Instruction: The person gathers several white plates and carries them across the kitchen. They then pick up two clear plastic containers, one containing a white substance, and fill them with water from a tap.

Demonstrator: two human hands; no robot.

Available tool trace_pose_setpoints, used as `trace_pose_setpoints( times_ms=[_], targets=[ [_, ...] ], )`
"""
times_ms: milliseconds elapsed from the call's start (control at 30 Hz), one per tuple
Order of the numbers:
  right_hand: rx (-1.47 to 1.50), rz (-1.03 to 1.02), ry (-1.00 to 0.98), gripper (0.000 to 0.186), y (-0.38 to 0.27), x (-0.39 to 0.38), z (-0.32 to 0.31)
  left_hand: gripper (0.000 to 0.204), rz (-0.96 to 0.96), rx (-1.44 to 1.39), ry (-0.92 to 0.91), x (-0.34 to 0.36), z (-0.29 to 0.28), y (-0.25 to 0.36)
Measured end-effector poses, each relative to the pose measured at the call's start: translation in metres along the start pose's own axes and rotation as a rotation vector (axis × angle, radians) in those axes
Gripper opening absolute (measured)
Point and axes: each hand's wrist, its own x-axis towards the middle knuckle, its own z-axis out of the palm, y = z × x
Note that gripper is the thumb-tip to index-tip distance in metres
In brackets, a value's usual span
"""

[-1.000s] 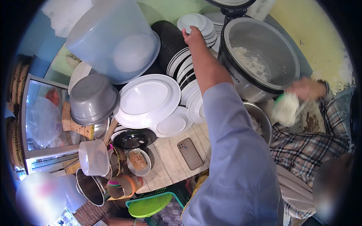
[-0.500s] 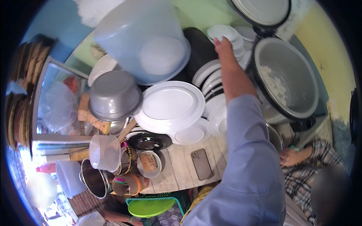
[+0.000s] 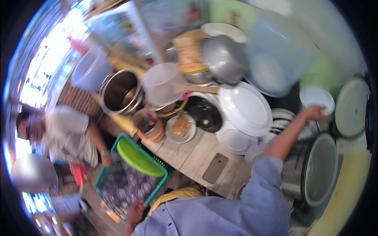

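My right hand (image 3: 315, 113) is closed on the rim of a small white plate (image 3: 317, 96) at the top of a stack, beside the rice cooker's round lid (image 3: 350, 106). Below it stands the large steel rice cooker (image 3: 293, 169). Stacked white plates and oval platters (image 3: 244, 108) lie left of my arm. My left hand (image 3: 136, 208) is low in the picture by the rim of a teal basket (image 3: 159, 187) holding many clear cups and a green tray (image 3: 138, 157); its fingers are blurred.
A phone (image 3: 215, 168) lies on the counter (image 3: 189, 159) near a bowl of food (image 3: 180, 126). Pots (image 3: 120, 91), plastic tubs (image 3: 90, 70) and a blue container (image 3: 265, 67) crowd the back. A co-worker (image 3: 67, 133) in a pale shirt reaches toward the basket at left.
The view has swung left, bringing the co-worker, basket and my left hand into sight; the plaid sleeve at right has left view. My right hand remains on the small plates.
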Motion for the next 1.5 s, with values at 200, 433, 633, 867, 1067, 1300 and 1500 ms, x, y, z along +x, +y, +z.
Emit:
trace_pose_setpoints(
  times_ms=[200, 433, 633, 867, 1067, 1300, 1500],
  targets=[
    [0.025, -0.453, -0.228, 0.056, -0.161, 0.001, -0.155, 0.034, 0.052, 0.068, 0.165, -0.053, 0.005, -0.012],
    [0.731, -0.28, -1.435, 0.036, -0.368, -0.076, -0.318, 0.036, 0.028, -0.149, 0.458, -0.118, -0.002, -0.1],
    [1.551, -0.613, -2.225, 0.042, -0.532, -0.145, -0.585, 0.035, -0.094, -0.616, 0.625, -0.239, -0.014, -0.253],
    [2.237, -0.981, -2.888, 0.018, -0.657, -0.161, -1.01, 0.042, 0.042, -1.678, 0.705, -0.379, -0.033, -0.364],
    [3.343, -1.232, -2.123, 0.026, -0.637, -0.157, -1.237, 0.079, 0.725, -2.227, 1.088, -0.455, -0.077, -0.429],
    [3.395, -1.42, -1.784, 0.047, -0.646, -0.171, -1.391, 0.056, 0.326, -2.174, 1.626, -0.523, -0.113, -0.539],
    [2.39, -1.204, -3.548, 0.068, -0.655, -0.243, -1.536, 0.047, 0.181, -2.027, 1.828, -0.54, -0.149, -0.67]
  ],
)
